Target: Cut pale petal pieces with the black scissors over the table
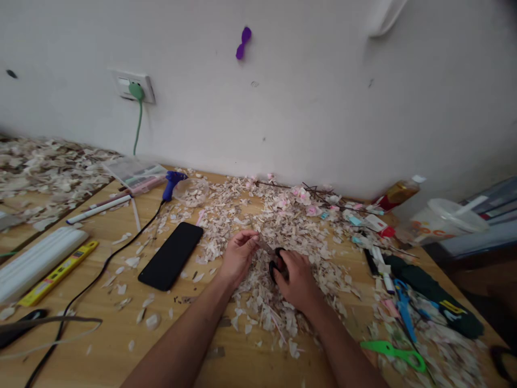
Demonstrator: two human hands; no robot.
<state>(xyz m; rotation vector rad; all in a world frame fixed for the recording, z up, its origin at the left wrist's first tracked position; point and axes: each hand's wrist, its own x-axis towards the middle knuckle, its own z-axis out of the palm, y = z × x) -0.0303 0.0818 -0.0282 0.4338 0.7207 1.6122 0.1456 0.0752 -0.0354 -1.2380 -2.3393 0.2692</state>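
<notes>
Scissors with black handles sit in my right hand, fingers curled through the loops; the blades point up-left toward my left hand, and most of the tool is hidden under my knuckles, so I cannot tell how far the blades gape. The left hand's thumb and fingers are pressed together, pinching a small pale scrap at the blade tips; what the scrap is I cannot make out.

Both hands hover over a pile of chips that covers the table all around the scissors. Left of the scissors lies a black phone, screen dark. Further left a black cord runs to a blue glue gun, with a white marker beside it. Beyond those, a yellow ruler carries print too small for me to read, and a white ribbed bar is cut off by the frame edge.

Right of the scissors lie blue scissors and green scissors, half buried in chips. A dark green pouch bears a yellow label I cannot read. Behind it a lidded cup shows orange lettering, blurred. Above the scissors, on the wall, a green plug sits in a socket.
</notes>
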